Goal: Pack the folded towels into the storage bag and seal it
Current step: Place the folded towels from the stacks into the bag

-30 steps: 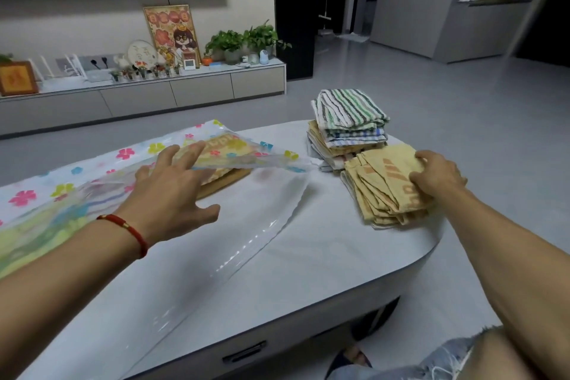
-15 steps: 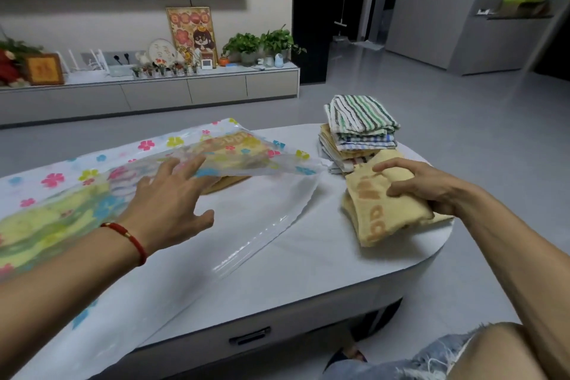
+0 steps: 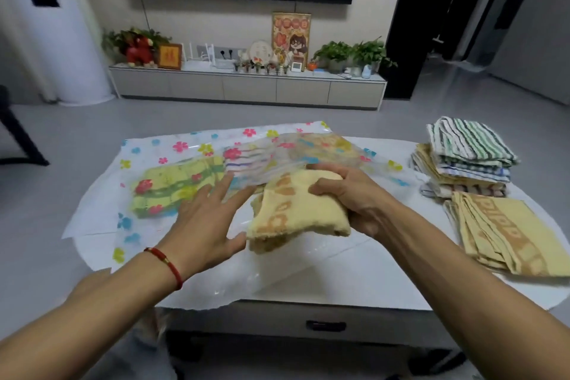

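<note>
A clear storage bag (image 3: 172, 145) printed with coloured flowers lies across the white table (image 3: 370, 281). Inside it I see a green-yellow towel (image 3: 172, 187) and other folded towels. My right hand (image 3: 345, 194) grips a folded yellow towel (image 3: 296, 213) at the bag's mouth. My left hand (image 3: 206, 222), with a red bracelet on the wrist, is spread flat beside that towel, fingers under the bag's upper flap. A stack of striped towels (image 3: 465, 151) and a pile of yellow towels (image 3: 505, 231) lie at the table's right end.
A low TV cabinet (image 3: 246, 86) with plants, frames and small ornaments stands against the far wall under a television. Grey floor surrounds the table. A drawer handle (image 3: 325, 324) shows on the table's front. A dark chair leg (image 3: 18, 139) stands at the far left.
My right hand lifted one yellow towel off the pile and carried it left to the bag's mouth. The view swung right to left, centring on the bag.
</note>
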Motion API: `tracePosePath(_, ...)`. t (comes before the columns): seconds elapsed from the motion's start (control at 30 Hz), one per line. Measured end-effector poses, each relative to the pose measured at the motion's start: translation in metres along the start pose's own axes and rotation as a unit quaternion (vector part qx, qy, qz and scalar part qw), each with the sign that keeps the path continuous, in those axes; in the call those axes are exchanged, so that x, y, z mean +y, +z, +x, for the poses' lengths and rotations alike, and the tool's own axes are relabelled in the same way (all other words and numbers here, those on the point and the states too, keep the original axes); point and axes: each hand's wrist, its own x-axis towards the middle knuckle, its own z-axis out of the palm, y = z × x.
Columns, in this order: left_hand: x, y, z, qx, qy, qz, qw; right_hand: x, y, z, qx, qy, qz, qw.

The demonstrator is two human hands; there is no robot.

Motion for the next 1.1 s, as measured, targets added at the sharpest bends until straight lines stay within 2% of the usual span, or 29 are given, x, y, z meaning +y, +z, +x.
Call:
tracePosePath(0.17,-0.041,0.009,-0.035,-0.035,-0.053,-0.017,0.998,-0.010,0.024,0.003,0.008,-0.029,0.008,0.999)
tracePosePath(0.33,-0.058,-0.039,-0.025,0.017,-0.002,-0.021,1.000,0.024,0.071,0.019,-0.018,0.032,0.042,0.998)
tracePosePath(0.5,-0.056,-0.082,-0.013,0.048,0.070,-0.066,0.994,0.022,0.154,0.084,-0.041,0.014,0.232,0.972)
tracePosePath(0.63,-0.057,-0.101,-0.001,0.092,0.064,-0.078,0.991,0.004,0.227,0.139,-0.008,-0.020,0.427,0.904)
tracePosePath(0.67,-0.059,-0.104,0.001,0.102,0.056,-0.076,0.990,0.008,0.239,0.146,-0.006,-0.012,0.434,0.901)
tracePosePath(0.7,-0.060,-0.105,0.002,0.106,0.050,-0.072,0.991,0.016,0.247,0.151,-0.001,-0.002,0.407,0.913)
tracePosePath(0.8,-0.061,-0.102,-0.002,0.095,0.051,-0.063,0.992,0.052,0.257,0.153,-0.002,0.074,0.262,0.962)
tracePosePath(0.93,-0.060,-0.095,-0.008,0.069,0.041,-0.068,0.994,0.085,0.260,0.161,0.043,0.063,0.152,0.985)
tracePosePath(1.03,-0.055,-0.096,-0.010,0.069,0.047,-0.085,0.993,0.074,0.267,0.166,0.107,-0.019,0.211,0.971)
tracePosePath(1.1,-0.050,-0.096,-0.010,0.065,0.059,-0.103,0.991,0.063,0.273,0.177,0.120,-0.053,0.323,0.937)
